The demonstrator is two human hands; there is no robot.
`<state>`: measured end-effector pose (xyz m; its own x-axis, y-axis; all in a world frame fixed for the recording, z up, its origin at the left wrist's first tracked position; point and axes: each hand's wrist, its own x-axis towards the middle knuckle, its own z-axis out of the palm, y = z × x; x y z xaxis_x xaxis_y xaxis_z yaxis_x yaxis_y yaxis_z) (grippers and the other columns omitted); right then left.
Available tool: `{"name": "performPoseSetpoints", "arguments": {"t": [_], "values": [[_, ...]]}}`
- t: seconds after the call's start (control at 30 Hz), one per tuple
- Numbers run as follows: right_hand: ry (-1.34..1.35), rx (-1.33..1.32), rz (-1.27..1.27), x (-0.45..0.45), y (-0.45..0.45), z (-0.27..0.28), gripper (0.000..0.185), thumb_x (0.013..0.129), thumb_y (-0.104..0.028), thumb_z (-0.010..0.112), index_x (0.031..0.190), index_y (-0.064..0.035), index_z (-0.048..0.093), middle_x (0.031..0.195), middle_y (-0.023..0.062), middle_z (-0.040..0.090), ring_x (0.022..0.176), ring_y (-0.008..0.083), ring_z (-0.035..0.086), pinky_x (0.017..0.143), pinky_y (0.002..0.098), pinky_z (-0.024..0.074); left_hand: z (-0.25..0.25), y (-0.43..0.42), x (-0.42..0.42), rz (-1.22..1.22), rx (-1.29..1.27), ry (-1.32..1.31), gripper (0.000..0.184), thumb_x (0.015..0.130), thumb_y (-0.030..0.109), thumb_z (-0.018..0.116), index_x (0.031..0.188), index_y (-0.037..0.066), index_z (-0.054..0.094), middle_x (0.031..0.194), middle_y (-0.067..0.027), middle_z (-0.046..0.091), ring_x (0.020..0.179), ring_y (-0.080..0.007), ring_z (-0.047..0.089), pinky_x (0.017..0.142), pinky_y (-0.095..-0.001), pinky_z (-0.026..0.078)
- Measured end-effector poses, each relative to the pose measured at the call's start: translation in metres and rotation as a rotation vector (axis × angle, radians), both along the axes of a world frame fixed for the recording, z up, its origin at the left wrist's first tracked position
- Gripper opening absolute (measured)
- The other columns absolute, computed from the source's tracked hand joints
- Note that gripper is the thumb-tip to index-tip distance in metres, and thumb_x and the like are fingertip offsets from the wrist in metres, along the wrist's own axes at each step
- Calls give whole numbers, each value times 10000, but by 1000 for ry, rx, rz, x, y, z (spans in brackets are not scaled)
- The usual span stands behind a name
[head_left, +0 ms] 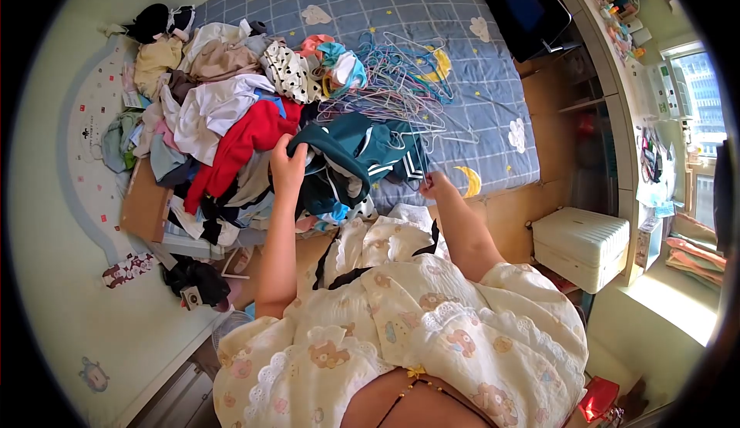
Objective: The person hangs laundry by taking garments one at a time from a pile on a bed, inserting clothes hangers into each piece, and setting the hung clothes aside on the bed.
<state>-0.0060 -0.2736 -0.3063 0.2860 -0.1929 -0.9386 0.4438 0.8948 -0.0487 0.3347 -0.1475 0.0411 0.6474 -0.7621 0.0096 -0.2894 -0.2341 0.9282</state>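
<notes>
A dark green garment with white stripes is stretched between my two hands over the near edge of the bed. My left hand is closed on its left end, thumb and fingers pinching the cloth. At the right, my right hand has its fingers closed at the garment's striped end, where a thin hanger seems to run beside it. Just behind the garment lies a tangled heap of wire hangers. A red garment and a white one lie in the clothes pile left of my left hand.
The patterned blue bed reaches away in front. A white suitcase stands on the floor at the right. A cardboard box is beside the pile at the left. A dark screen stands at the far right.
</notes>
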Motion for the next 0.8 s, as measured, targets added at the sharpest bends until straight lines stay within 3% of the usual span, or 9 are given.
{"name": "performPoseSetpoints", "arguments": {"t": [0.07,0.1,0.3,0.47,0.63,0.73,0.8], "values": [[48,118,90,-1,2,10,301,855,-97,412,565,-129,338,472,-10,253,370,133,262,337,284,225,0,3,2,-3,27,-5,142,817,125,576,798,-1,513,645,-42,474,590,-96,432,544,-277,369],[31,185,73,10,-1,95,306,870,-120,382,568,-127,333,485,-16,259,375,125,262,323,280,180,-1,4,3,1,29,-13,142,816,127,577,804,-2,520,647,-44,476,591,-98,434,548,-278,372],[-407,115,144,-1,-21,168,365,939,-223,373,587,-147,309,513,-35,238,405,92,215,330,243,146,-5,10,4,36,6,0,157,815,146,583,838,-7,556,661,-62,503,601,-113,455,573,-286,393],[-909,20,-3,-11,-29,204,389,964,-228,374,595,-156,275,549,-44,188,434,85,169,365,237,135,-11,12,10,57,16,-44,172,816,154,583,847,-14,563,669,-75,528,608,-135,479,591,-299,406],[-1130,-84,-140,11,-34,208,391,972,-236,358,606,-149,252,559,-33,180,447,95,169,383,249,134,2,13,6,56,50,-45,188,812,159,584,850,-24,565,676,-93,543,625,-159,510,609,-304,414],[-1067,-61,-26,39,-49,185,392,967,-236,369,603,-149,257,560,-33,176,450,94,173,382,243,129,-3,17,7,63,27,-46,205,809,166,591,873,-28,573,707,-114,565,650,-182,531,632,-315,426],[-665,13,49,64,-60,159,372,939,-200,375,593,-159,244,539,-38,176,424,92,164,359,241,106,-3,18,4,72,25,-60,216,808,169,596,889,-29,578,730,-128,578,666,-199,540,648,-324,434]]}}
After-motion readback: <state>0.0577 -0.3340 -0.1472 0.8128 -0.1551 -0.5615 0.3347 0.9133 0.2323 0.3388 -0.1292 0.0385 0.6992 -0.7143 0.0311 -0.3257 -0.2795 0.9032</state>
